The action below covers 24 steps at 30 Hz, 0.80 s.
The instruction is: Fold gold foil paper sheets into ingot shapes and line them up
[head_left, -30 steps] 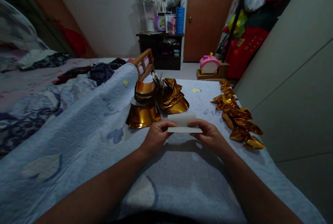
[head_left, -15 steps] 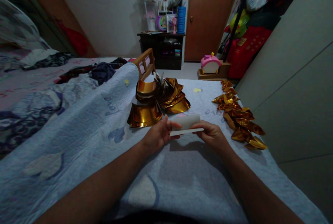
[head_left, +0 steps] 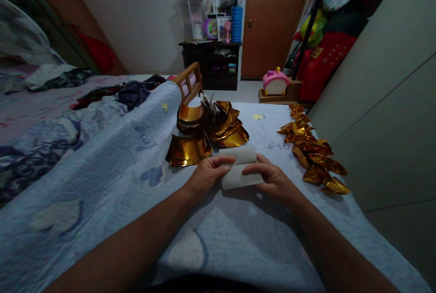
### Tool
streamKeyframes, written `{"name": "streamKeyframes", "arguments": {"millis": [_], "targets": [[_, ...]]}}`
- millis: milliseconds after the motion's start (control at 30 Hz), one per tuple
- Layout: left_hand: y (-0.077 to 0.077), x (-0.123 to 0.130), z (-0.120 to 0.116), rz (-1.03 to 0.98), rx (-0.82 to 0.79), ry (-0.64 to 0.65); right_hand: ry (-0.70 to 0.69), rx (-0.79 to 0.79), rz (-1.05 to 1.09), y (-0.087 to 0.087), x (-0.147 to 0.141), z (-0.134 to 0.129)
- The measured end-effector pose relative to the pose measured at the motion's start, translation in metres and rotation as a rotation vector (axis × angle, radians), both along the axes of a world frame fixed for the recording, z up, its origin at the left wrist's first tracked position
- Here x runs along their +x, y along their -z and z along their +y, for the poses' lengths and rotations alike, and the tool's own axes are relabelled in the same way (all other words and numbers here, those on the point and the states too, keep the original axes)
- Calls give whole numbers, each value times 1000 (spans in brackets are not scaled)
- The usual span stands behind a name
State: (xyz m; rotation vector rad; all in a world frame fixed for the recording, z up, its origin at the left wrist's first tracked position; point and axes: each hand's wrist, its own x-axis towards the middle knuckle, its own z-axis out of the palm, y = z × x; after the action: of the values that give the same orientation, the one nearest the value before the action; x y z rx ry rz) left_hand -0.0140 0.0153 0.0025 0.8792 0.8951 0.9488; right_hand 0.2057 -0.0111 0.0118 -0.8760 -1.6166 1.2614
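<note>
A sheet of paper [head_left: 240,177], its pale side up and a crease across its middle, is held just above the bed cover. My left hand [head_left: 210,173] grips its left edge, thumb on top. On the right edge, my right hand [head_left: 270,176] has its fingers on the upper face, with the thumb at the lower corner. Beyond the left hand lie fanned stacks of shiny gold foil paper [head_left: 190,150], curved and loosely piled. To the right rests a row of folded gold paper pieces [head_left: 311,152] with pointed ends.
Everything lies on a blue quilted bed cover [head_left: 136,220]. A wooden bed rail [head_left: 188,83] stands behind the gold stacks. Rumpled bedding [head_left: 91,120] is at left, a pale cabinet [head_left: 384,116] at right. Farther back are a pink toy [head_left: 275,83] and a dark shelf [head_left: 211,66].
The paper, with its near edge folded upward before, is now opened flatter and shows more of its pale face. Both hands have shifted their fingers along its edges.
</note>
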Motion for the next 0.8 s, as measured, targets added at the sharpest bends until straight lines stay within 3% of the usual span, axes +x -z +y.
{"name": "streamKeyframes", "arguments": {"millis": [433, 800], "targets": [[-4, 3, -5, 7, 18, -48, -39, -26, -12, 1, 2, 3], [-11, 2, -7, 32, 37, 16, 20, -70, 42, -2, 1, 4]]}}
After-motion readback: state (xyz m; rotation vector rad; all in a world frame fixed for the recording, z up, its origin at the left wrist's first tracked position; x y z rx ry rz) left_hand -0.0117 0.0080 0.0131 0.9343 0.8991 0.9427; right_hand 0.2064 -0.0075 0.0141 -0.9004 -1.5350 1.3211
